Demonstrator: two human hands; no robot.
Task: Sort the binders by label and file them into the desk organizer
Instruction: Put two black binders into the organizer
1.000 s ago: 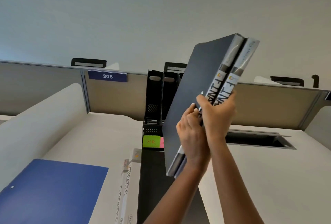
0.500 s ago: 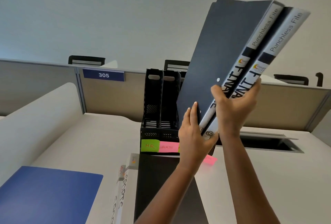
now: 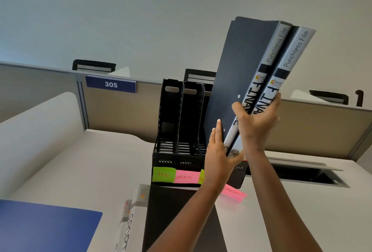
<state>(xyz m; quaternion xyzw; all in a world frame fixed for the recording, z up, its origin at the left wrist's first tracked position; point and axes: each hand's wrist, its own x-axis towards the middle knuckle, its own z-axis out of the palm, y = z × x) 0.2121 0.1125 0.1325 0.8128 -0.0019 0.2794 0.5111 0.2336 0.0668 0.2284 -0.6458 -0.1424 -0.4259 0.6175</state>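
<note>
2 stiff, slick-looking binders [image 3: 241,66] tilt centre right above the organizer [image 3: 171,114], my right hand [image 3: 255,122] curled round their spines, left hand [image 3: 218,153] flat-fingered on the cover; top-heavy, I judge, so grip low.

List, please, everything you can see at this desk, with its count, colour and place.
binders: 2, dark grey, grey spines, held tilted above the organizer
organizer: 1, black, desk centre
sticky labels: 4 seen, green and pink, along the organizer's base
flat binder: 1, black, lying before the organizer
white binders: apparently 2, left of the black one
folder: 1, blue, lower left
number plate: 1, blue, partition
left hand: 1, flat against the binders' cover
right hand: 1, grips the spines
</note>
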